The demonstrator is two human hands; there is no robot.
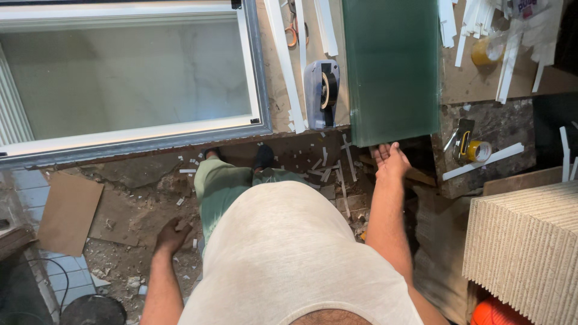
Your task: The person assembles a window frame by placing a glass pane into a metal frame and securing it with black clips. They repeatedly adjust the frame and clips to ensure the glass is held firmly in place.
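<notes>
I look straight down over my own chest and legs. My right hand [390, 159] is raised palm up, fingers apart, under the near edge of a dark green glass pane [391, 69] that overhangs the workbench. The fingertips touch or nearly touch that edge. My left hand [171, 236] hangs low at my side above the rubble floor, fingers loosely curled, holding nothing I can see. A framed pane in a white and grey frame [257, 78] lies flat on the bench to the left.
A grey tape dispenser [322, 90] and white strips [284, 57] lie between the frame and the green pane. A yellow tape roll [479, 150] rests at right. Ribbed beige panels [527, 247] are stacked lower right. Cardboard [67, 212] and debris cover the floor.
</notes>
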